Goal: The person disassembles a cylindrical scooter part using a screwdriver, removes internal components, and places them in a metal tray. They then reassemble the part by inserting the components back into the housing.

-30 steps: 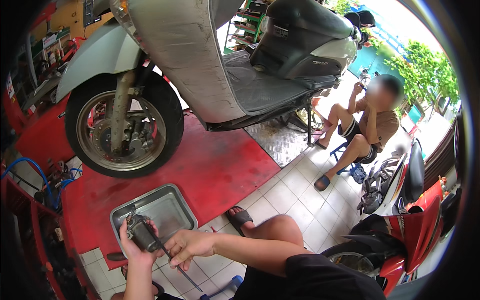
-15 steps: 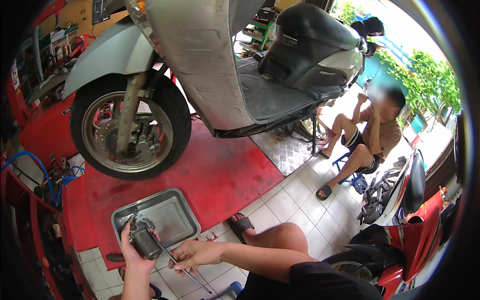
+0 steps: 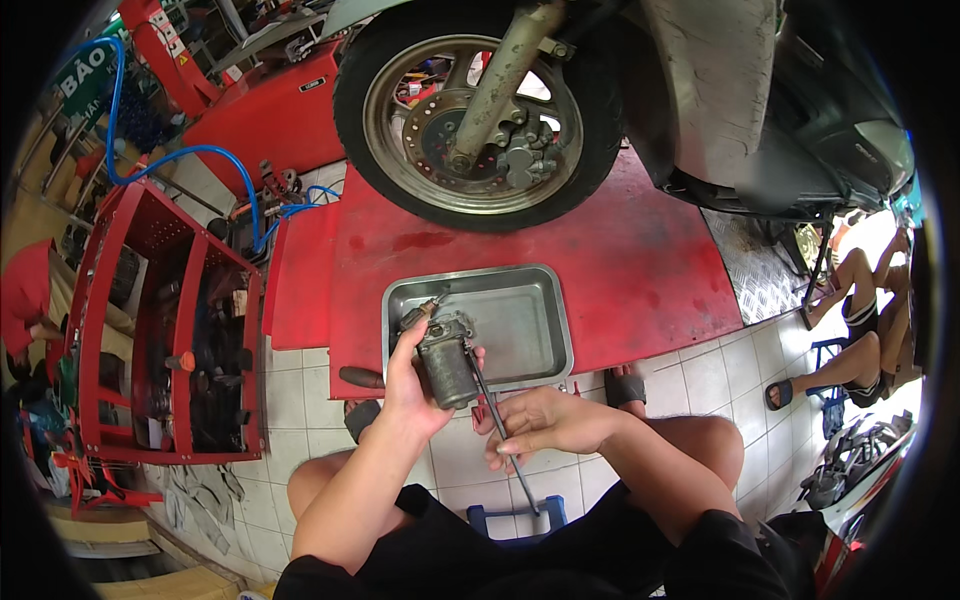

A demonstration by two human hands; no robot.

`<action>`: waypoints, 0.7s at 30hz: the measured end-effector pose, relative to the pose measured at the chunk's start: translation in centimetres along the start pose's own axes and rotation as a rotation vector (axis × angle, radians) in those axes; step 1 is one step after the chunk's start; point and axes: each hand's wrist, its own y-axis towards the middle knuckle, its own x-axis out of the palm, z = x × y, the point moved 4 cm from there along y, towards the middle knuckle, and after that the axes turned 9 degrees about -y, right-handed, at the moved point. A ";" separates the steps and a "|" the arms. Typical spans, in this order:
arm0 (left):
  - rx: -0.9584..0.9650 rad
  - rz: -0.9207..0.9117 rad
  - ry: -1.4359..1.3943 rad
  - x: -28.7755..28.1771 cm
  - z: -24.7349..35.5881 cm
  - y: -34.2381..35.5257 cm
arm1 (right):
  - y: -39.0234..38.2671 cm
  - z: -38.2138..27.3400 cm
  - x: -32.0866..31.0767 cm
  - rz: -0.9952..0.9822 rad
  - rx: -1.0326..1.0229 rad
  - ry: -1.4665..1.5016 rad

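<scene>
My left hand [image 3: 405, 392] is wrapped round a grimy grey cylindrical metal part [image 3: 448, 372] with fittings at its top, held above the near side of a metal tray [image 3: 567, 345]. Between the fingers of my right hand [image 3: 548, 422] is a long thin metal rod [image 3: 526, 490]. The rod slants up to the right side of the cylinder, where my left fingertips are; whether its end touches the part I cannot tell. The tray rests on a red platform [image 3: 640, 270].
A scooter's front wheel [image 3: 355, 130] stands on the platform beyond the tray. Left are a red tool cart [image 3: 185, 330] and a blue hose [image 3: 115, 120]. A dark handle [image 3: 362, 377] lies at the platform's near edge. A blue stool [image 3: 478, 518] is below my hands; another person sits at right [image 3: 850, 370].
My view has swung left and downward, so the tool cart shows and the scooter sits further right. Both hands keep their hold on the cylindrical part and the rod.
</scene>
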 end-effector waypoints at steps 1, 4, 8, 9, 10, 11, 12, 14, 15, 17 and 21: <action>0.000 0.007 -0.006 0.1 -0.1 -0.2 | -0.4 -0.7 0.2 -0.005 0.012 0.036; -0.002 0.010 -0.006 0.2 -0.3 -0.2 | -0.7 -0.6 -0.4 0.027 0.051 0.000; 0.012 -0.005 0.026 0.2 -0.3 0.1 | -0.4 0.1 -1.2 0.009 0.065 -0.136; 0.004 -0.011 0.023 0.2 -0.3 0.2 | -0.3 0.2 -1.1 0.031 0.043 -0.123; -0.003 -0.017 0.019 0.1 -0.1 0.4 | -0.1 0.4 -1.0 0.053 0.021 -0.111; -0.011 -0.023 0.016 0.0 -0.1 0.5 | 0.0 0.4 -0.9 0.076 -0.001 -0.098; -0.008 -0.016 0.013 -0.1 -0.1 0.6 | -0.1 0.5 -0.8 0.062 0.016 -0.029; -0.005 -0.007 0.011 -0.1 -0.1 0.8 | -0.4 0.3 -0.8 0.041 0.047 0.108; -0.007 -0.010 0.008 -0.1 -0.2 0.9 | -0.6 0.2 -0.8 0.044 0.049 0.102; -0.008 -0.013 0.003 -0.1 -0.1 1.0 | -0.6 0.1 -0.8 0.044 0.054 0.093; -0.017 -0.019 0.026 0.0 -0.3 1.1 | -0.8 0.6 -1.5 0.168 0.058 -0.119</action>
